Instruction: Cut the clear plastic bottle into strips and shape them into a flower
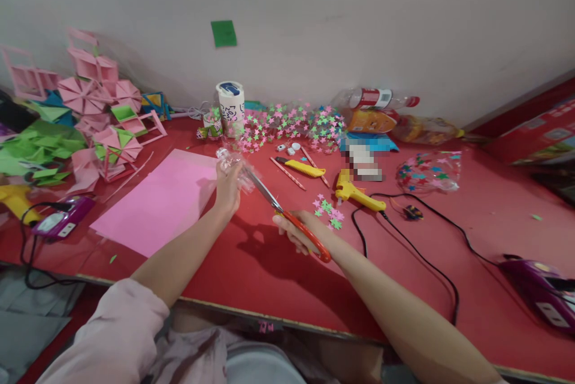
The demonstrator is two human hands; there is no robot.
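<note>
My left hand (228, 187) is closed around a clear plastic bottle top (221, 155), its neck pointing up and left. Loose, jagged clear plastic spreads out on the right side of that hand. My right hand (291, 233) grips a pair of scissors (309, 235) with orange handles. The metal blades reach up and left to the plastic beside my left fingers; whether they are parted is hard to tell. Under my left forearm lie pink paper sheets (157, 201). Small pink and green paper stars (330, 211) are scattered right of the scissors.
Behind my hands are a yellow box cutter (305, 168), striped sticks (287, 173) and a white canister (231, 111). A yellow glue gun (359, 192) with a black cord lies right. Folded paper pieces (96, 96) pile up left. Bottles (381, 98) lie along the wall.
</note>
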